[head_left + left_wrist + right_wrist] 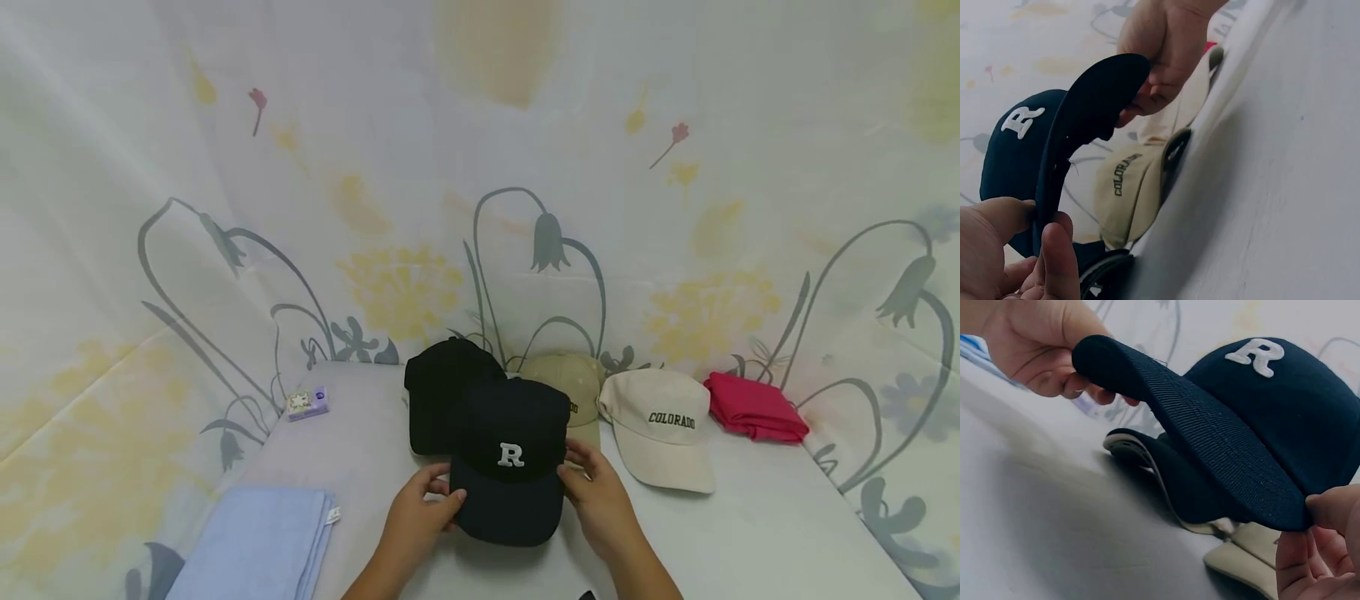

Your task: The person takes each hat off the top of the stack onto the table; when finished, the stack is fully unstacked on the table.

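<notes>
A navy cap with a white R [510,462] [1019,150] [1254,412] is held just above the table by both hands, one at each side of its brim. My left hand [420,512] [1029,250] [1047,353] pinches the brim's left edge between thumb and fingers. My right hand [596,496] [1160,56] [1319,547] pinches the right edge. Under and behind it lies a plain black cap [442,392] [1166,469].
A khaki cap [573,387] and a cream COLORADO cap [663,425] [1125,187] sit to the right, then a folded red cloth [753,408]. A folded light blue towel [255,542] lies front left, a small purple packet [307,402] behind it. A flowered curtain [480,167] hangs behind the white table [750,542].
</notes>
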`<state>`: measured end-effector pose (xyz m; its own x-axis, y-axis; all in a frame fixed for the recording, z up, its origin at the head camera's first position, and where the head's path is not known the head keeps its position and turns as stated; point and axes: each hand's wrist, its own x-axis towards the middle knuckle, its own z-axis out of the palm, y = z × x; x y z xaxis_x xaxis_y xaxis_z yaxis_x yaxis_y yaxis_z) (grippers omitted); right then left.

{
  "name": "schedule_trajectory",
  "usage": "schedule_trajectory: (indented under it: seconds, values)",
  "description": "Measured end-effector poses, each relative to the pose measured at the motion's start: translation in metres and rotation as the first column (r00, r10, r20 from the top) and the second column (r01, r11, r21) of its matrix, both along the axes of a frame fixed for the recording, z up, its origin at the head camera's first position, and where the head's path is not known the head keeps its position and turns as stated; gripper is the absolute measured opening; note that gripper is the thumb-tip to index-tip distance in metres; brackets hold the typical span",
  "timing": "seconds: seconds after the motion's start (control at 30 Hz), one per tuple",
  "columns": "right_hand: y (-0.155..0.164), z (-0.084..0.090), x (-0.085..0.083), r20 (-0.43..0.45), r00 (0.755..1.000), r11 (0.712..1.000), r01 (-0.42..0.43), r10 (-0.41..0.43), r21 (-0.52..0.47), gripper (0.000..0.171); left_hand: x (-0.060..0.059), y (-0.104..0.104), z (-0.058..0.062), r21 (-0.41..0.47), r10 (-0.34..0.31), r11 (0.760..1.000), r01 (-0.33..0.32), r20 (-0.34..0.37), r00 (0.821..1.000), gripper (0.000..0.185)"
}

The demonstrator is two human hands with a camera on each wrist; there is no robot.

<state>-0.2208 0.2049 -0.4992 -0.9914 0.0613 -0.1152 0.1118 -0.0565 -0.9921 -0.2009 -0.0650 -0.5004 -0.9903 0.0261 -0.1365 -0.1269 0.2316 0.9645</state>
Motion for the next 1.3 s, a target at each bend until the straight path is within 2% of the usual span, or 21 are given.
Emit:
schedule_trajectory:
  seconds: [0.17, 0.47, 0.97, 1.3]
  values:
    - [0.01, 0.001, 0.005, 0.01, 1.0, 1.0, -0.003, 0.003, 0.001, 0.05, 0.003, 0.007, -0.002, -0.014, -0.02, 1.0, 0.021, 0.027, 0.999, 0.058]
    - [0.036, 0.008, 0.013, 0.029, 1.0, 1.0, -0.001, 0.0, 0.021, 0.049, 0.007, 0.027, -0.004, 0.022, -0.086, 0.996, 0.086, 0.012, 0.996, 0.057]
    - [0.076, 0.016, 0.023, 0.044, 0.999, 0.997, 0.013, -0.016, 0.081, 0.049, 0.011, 0.065, 0.006, 0.08, -0.158, 0.985, 0.156, 0.021, 0.987, 0.053]
    - [0.098, 0.02, 0.035, 0.052, 0.998, 0.993, 0.031, -0.037, 0.114, 0.051, 0.009, 0.087, 0.008, 0.073, -0.195, 0.979, 0.192, 0.032, 0.98, 0.051]
